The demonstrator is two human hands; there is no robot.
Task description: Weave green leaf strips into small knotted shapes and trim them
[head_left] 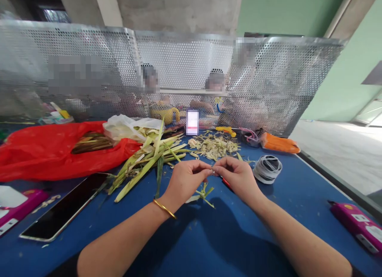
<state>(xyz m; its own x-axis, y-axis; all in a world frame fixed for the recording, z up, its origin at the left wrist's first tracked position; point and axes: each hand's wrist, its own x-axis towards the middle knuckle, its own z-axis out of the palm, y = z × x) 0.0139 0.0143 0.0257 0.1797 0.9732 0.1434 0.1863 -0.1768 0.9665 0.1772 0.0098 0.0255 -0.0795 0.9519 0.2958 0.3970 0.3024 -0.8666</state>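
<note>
My left hand (186, 177) and my right hand (237, 174) meet above the middle of the blue table. Thumb and forefinger of each are pinched together, with the tips touching or nearly so. What lies between them is too small to make out. Below my left fingers are green leaf scraps (204, 194); whether they hang or lie on the table I cannot tell. A red tool (227, 183) is partly hidden by my right hand. To my right hand's right stands a spool of grey-white strip (267, 169). A heap of long corn-husk-like green leaves (143, 171) lies left of my left hand.
Beyond my hands is a pile of pale shreds (216, 145), with a phone (192, 122) upright behind it. A red plastic bag (44, 153), a dark phone (64, 209) and magenta power strips (355, 221) lie around. A perforated metal screen (185, 58) borders the back; people sit beyond.
</note>
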